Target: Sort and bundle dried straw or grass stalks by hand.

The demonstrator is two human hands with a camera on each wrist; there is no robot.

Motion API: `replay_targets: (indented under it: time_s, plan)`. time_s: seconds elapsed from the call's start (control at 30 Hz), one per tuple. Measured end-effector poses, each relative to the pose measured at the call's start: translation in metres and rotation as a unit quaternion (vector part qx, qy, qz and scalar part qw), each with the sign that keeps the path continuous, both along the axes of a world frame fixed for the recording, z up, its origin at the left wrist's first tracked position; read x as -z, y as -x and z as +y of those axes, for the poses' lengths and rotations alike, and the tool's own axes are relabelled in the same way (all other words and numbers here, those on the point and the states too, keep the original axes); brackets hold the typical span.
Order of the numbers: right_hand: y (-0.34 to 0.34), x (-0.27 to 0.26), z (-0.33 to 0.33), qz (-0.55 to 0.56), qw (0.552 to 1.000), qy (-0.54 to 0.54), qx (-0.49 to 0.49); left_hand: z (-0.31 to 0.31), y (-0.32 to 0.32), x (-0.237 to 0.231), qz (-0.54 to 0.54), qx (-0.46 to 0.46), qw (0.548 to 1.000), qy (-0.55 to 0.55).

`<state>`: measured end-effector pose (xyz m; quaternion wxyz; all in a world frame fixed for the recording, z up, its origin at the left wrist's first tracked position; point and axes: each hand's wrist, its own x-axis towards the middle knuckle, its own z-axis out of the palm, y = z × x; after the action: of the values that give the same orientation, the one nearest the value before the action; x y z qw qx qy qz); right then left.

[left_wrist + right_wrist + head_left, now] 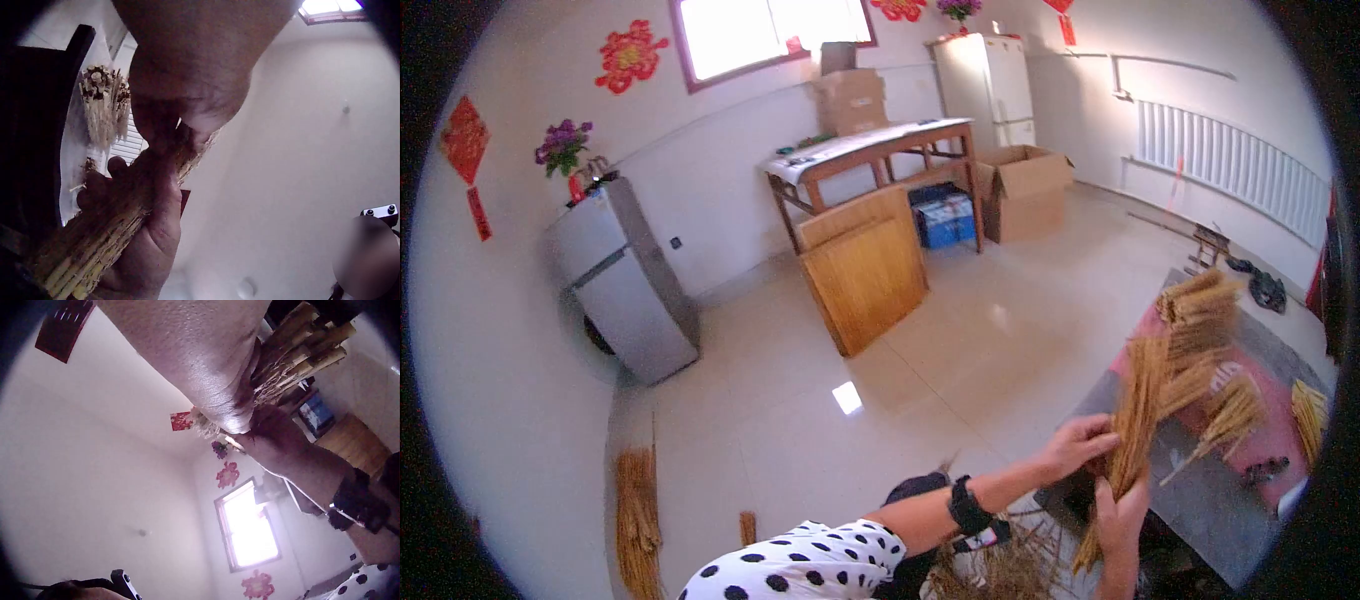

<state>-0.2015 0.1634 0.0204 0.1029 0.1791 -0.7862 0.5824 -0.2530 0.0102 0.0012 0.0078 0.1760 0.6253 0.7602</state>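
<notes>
A long bundle of dried stalks [1138, 405] is held upright and slightly tilted in front of the person. Around its lower part the right hand [1122, 512] is wrapped, the thumb along the near side. The left hand [1085, 445] grips the bundle from the left, a little higher up. In the left wrist view, the right hand's fingers curl round the stalks [100, 240], close to the left hand [187, 119]. Cut stalk ends [312, 353] stick out beyond the right hand in the right wrist view.
On the low table [1190, 505] with a red covering lie a stacked pile of stalk bundles [1200, 300] and looser bundles [1232, 415]. Loose straw [1000, 565] lies beside the person. Another bundle [637, 520] stands at the left wall; wooden boards [870, 270] lean against a table.
</notes>
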Motion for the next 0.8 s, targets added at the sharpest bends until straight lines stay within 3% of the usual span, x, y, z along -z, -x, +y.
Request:
replay_targets:
  time_s: [0.07, 0.1, 0.13, 0.17, 0.2, 0.23, 0.3, 0.53, 0.6, 0.63, 0.67, 0.7, 0.77, 0.8]
  plan:
    - [-0.004, -0.007, 0.005, -0.006, 0.999, -0.038, 0.015, 0.001, -0.003, -0.002, -0.040, -0.018, 0.997, -0.058]
    - [-0.003, -0.003, 0.007, 0.029, 0.995, -0.088, 0.044, -0.006, -0.007, -0.014, -0.014, -0.051, 0.999, 0.009]
    - [0.001, 0.007, 0.008, 0.041, 0.994, -0.089, 0.051, -0.009, -0.005, -0.015, -0.046, -0.057, 0.996, -0.060]
    - [-0.005, -0.009, 0.007, -0.008, 0.994, -0.101, 0.027, -0.019, -0.008, -0.029, -0.030, -0.083, 0.996, -0.008]
    - [-0.002, -0.008, 0.004, 0.065, 0.995, -0.079, 0.020, -0.022, -0.003, -0.025, -0.052, -0.087, 0.993, -0.055]
    - [-0.008, -0.016, 0.003, -0.005, 0.995, -0.096, 0.027, -0.026, -0.005, -0.031, -0.049, -0.088, 0.990, -0.095]
    - [-0.008, -0.016, 0.003, -0.029, 0.993, -0.114, 0.029, -0.040, 0.001, -0.030, -0.049, -0.093, 0.989, -0.107]
    - [-0.012, -0.016, 0.008, -0.029, 0.997, -0.063, 0.040, -0.052, 0.009, -0.037, -0.038, -0.146, 0.942, -0.300]
    - [-0.012, -0.020, 0.006, -0.055, 0.994, -0.071, 0.054, -0.049, 0.004, -0.037, -0.115, -0.078, 0.970, -0.201]
    - [-0.012, -0.021, 0.005, -0.081, 0.992, -0.074, 0.065, -0.041, -0.003, -0.044, -0.117, -0.079, 0.969, -0.204]
    - [-0.011, -0.019, 0.003, -0.084, 0.992, -0.077, 0.062, -0.027, -0.013, -0.052, -0.114, -0.062, 0.986, -0.101]
    - [-0.010, -0.016, 0.001, -0.042, 0.991, -0.101, 0.084, -0.014, -0.020, -0.055, -0.112, -0.045, 0.993, 0.003]
    - [-0.006, -0.007, -0.003, -0.001, 0.987, -0.126, 0.099, -0.003, -0.016, -0.032, -0.025, -0.022, 0.997, 0.064]
    - [-0.003, 0.000, -0.004, 0.023, 0.988, -0.121, 0.092, -0.004, -0.022, -0.047, -0.057, -0.018, 0.994, 0.093]
